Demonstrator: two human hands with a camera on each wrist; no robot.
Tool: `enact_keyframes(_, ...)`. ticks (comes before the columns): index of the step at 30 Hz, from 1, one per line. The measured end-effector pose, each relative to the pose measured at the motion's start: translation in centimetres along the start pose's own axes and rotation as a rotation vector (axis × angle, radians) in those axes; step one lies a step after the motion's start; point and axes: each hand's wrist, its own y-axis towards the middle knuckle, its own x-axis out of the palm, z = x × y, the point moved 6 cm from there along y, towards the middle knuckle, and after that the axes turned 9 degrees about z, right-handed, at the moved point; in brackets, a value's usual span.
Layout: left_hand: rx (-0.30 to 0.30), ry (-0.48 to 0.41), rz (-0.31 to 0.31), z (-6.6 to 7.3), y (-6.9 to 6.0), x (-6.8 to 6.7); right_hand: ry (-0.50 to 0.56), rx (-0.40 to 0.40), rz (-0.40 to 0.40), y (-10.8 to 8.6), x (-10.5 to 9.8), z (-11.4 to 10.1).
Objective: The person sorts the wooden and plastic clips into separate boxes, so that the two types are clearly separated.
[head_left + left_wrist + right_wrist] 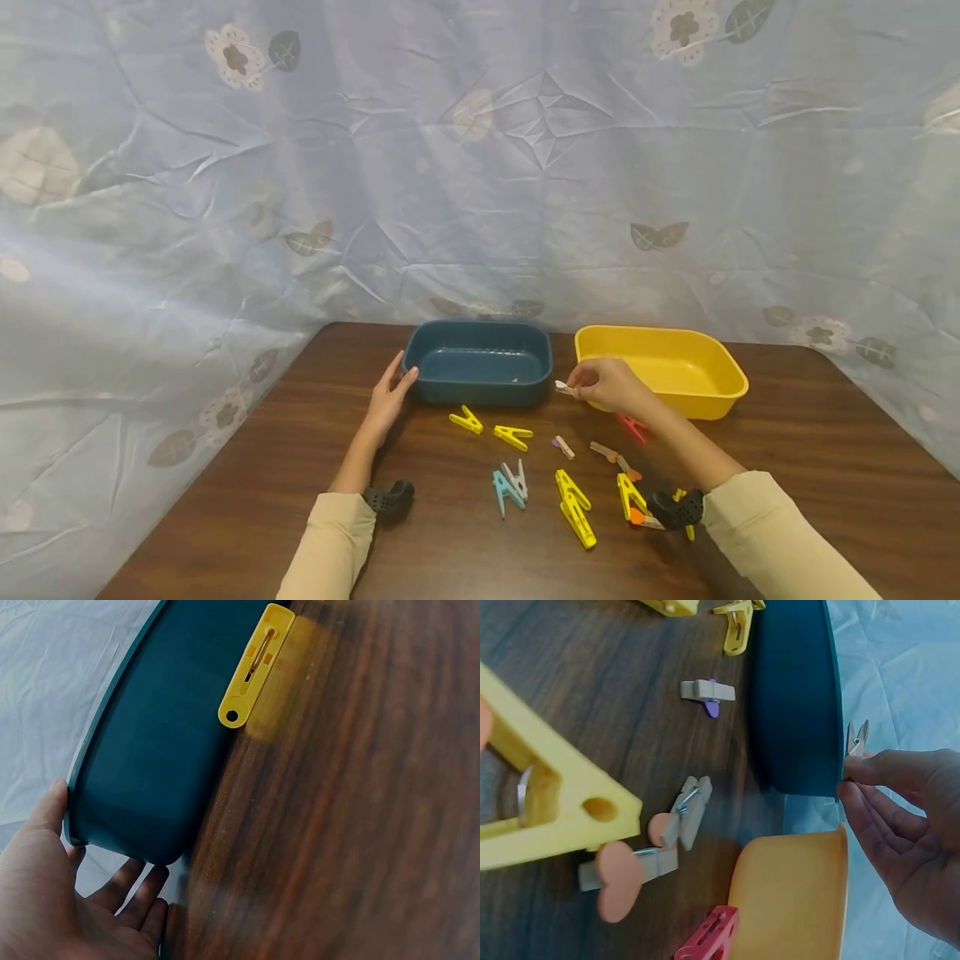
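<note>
Yellow clothespin (578,523): in front of blue basin (483,393). Left hand (385,404): fingers spread at basin's left end, apparently steadying it. Right hand (611,387): fingertips pinch small clothespin (563,388) right of basin, presumably for fine control.

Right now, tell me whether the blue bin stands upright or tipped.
Upright: the blue bin sits flat on the table, opening upward.

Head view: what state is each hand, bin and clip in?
Blue bin: upright, pale speck inside
Yellow bin: upright, partly hidden
Wooden clip: held, off the table
Left hand: touches blue bin
Right hand: pinches wooden clip
Yellow clips: loose on table
Red clip: loose on table
Light-blue clip: loose on table
Grey clip: loose on table
Other wooden clips: loose on table
</note>
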Motion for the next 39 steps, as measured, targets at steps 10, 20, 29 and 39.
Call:
enact_keyframes(10,-0.021,-0.046,-0.048,2.4,-1.1,0.2,0.024,0.013,0.015,1.2,0.0,-1.0)
enact_keyframes(20,-0.014,-0.013,-0.042,2.8,-2.7,-0.2,0.080,-0.031,0.015,1.7,1.5,-1.7)
enact_keyframes(29,-0.006,0.007,-0.023,0.0,-0.3,0.1,0.105,0.004,0.034,2.7,2.2,-2.2)
enact_keyframes(39,0.010,-0.001,-0.011,0.0,-0.3,-0.1,0.121,0.018,0.051,4.6,4.1,-2.8)
